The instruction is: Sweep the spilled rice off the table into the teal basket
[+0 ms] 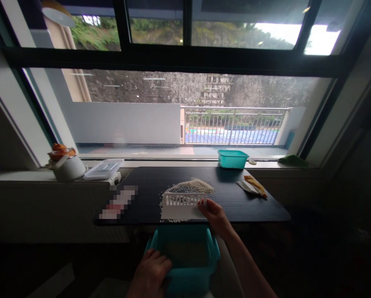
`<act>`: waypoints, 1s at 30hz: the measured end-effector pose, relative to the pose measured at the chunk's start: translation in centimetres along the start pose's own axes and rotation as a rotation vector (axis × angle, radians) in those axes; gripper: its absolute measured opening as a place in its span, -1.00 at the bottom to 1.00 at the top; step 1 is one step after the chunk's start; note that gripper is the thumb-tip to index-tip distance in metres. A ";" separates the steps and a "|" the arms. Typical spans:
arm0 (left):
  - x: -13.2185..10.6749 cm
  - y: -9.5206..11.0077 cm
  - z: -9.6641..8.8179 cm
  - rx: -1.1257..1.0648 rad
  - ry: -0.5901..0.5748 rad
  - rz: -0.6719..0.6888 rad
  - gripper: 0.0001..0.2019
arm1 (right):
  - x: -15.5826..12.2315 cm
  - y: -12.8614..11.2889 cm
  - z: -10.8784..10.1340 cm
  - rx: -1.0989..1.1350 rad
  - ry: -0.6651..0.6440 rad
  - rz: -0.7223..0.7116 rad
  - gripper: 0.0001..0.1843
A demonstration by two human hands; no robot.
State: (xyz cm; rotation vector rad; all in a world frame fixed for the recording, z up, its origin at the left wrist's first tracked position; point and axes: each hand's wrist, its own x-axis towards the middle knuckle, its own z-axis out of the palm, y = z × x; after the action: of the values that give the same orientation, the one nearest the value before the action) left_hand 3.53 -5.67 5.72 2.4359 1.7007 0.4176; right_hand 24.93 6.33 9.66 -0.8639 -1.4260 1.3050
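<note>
1. Head view: a teal bin [188,281] was seen nearest, just below the table's near edge. Its near-left rim was gripped by the left hand [152,271], fingers curled over; the thumb was hidden. Walls were judged light and fairly stiff, the rim being the best hold.
2. A white slotted plate [180,212] was placed at the near edge of the black table [250,213], its right end pinched by the right hand [214,215]. Contact along its lower edge could not be confirmed. It was judged thin, light and somewhat flexible; the right end was considered a sound grip.
3. Loose white grains [193,186] were spread behind the plate, some by the near edge; easy rolling and spilling were expected.
4. Open tabletop was noted right of the plate, bounded by a yellow packet [256,186].
5. A teal tub [233,159] was located at the far edge.
</note>
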 end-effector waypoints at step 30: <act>0.0 -0.4 -0.5 0.024 -0.025 -0.014 -0.87 | 1.1 2.2 -1.5 -0.015 0.004 -0.044 -0.69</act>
State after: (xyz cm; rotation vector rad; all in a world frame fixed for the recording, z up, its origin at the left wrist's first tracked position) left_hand 3.05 -5.51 6.06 2.4337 1.7216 0.3660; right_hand 25.86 8.12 7.67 -0.8399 -1.4457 1.2603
